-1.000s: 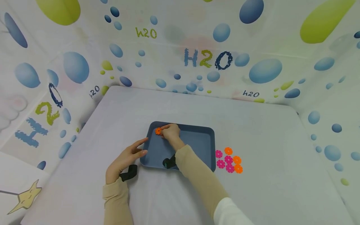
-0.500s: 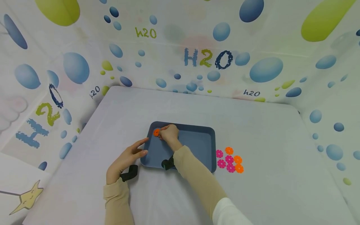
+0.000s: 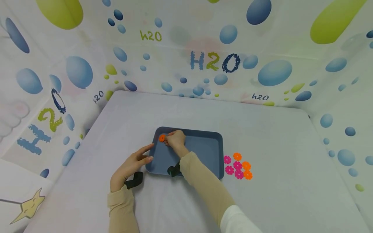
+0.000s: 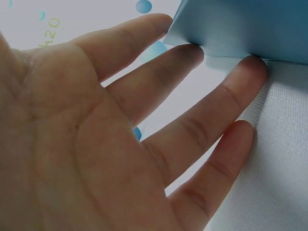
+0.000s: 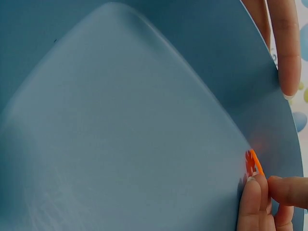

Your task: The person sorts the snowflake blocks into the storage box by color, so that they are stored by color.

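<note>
Right hand (image 3: 175,139) pinching orange flower (image 3: 161,138), tray (image 3: 201,150) under it; left hand (image 3: 131,165) spread, touching tray's outer wall.

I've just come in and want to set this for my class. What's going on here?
A person's right hand pinches an orange flower-shaped piece inside a blue-grey tray, near its far left corner. The left hand has its fingers against the tray's left side. To the right of the tray, four pink pieces and three more orange ones lie grouped on the white surface.
</note>
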`<state>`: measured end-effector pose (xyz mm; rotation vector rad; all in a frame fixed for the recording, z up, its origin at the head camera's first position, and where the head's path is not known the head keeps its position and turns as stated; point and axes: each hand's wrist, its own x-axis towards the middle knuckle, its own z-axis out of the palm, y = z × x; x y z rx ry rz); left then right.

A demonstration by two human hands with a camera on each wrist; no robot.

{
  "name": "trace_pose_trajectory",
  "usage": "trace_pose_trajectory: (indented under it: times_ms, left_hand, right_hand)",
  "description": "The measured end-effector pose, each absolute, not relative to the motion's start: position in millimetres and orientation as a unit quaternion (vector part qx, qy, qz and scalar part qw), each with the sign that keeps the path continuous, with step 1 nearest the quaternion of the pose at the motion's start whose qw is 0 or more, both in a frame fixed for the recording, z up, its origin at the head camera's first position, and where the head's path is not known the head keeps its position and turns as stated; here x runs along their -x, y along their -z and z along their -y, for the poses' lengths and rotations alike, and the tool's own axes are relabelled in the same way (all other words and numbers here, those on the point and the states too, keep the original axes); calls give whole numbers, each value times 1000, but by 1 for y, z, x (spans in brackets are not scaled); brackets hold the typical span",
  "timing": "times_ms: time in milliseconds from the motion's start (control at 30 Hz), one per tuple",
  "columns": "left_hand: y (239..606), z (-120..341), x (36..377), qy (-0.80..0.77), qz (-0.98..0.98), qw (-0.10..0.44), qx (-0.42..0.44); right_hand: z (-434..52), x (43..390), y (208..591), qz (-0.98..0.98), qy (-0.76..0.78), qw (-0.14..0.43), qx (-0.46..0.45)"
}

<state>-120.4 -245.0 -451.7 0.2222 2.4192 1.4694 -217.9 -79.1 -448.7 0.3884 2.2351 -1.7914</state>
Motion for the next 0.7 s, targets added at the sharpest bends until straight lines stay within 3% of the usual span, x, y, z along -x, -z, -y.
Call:
trace_pose_trajectory:
  times_ms: [433,700]
  left_hand:
    - [454,244,120,-515,-841,147,-83]
    - [452,244,119,-506,-846,150,-72]
  right_hand:
    - [72,221,446,-756,621,149,-145]
    - [53,223,425,-742,646,157,-86]
